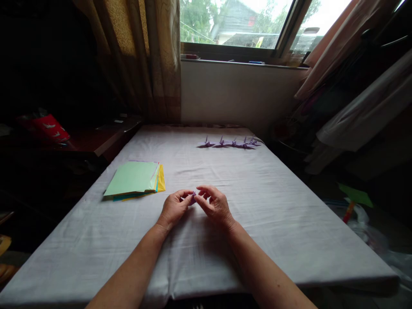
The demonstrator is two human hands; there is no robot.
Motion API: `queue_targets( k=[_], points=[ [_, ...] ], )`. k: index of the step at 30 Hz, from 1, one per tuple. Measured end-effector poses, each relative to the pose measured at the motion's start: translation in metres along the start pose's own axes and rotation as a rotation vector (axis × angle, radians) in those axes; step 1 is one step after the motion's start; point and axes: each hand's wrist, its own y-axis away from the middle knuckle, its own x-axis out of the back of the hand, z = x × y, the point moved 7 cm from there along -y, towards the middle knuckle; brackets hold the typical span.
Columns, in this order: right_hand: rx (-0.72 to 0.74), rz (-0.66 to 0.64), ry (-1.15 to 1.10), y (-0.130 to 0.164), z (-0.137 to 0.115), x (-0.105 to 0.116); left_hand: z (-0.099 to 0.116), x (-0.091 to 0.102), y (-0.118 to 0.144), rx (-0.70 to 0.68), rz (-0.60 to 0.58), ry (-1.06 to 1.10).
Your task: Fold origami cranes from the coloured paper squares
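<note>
My left hand and my right hand meet over the middle of the table, fingertips pinching a small folded purple paper piece between them. Most of that piece is hidden by my fingers. A row of several finished purple paper cranes stands farther back on the table, to the right of centre. A stack of coloured paper sheets, light green on top with yellow and blue edges showing, lies to the left of my hands.
The table is covered with a pale cloth. A window with curtains rises behind it. Dark furniture and a red object stand at the left; hanging fabric and clutter crowd the right.
</note>
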Motion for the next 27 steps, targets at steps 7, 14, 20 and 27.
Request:
queue_targets(
  k=[7, 14, 20, 27],
  points=[
    [-0.133, 0.144, -0.075, -0.006, 0.020, 0.013, -0.003, 0.000, -0.001, -0.039, -0.013, -0.058],
    [-0.294, 0.222, -0.199, -0.007, 0.042, 0.020, -0.004, -0.001, 0.001, -0.017, -0.009, -0.117],
    [-0.351, 0.250, -0.243, -0.007, 0.044, 0.022, 0.005, -0.004, 0.004, -0.026, -0.018, -0.113],
    [-0.411, 0.266, -0.289, -0.010, 0.049, 0.030, 0.008, 0.005, 0.001, 0.045, -0.002, 0.011]
  ],
)
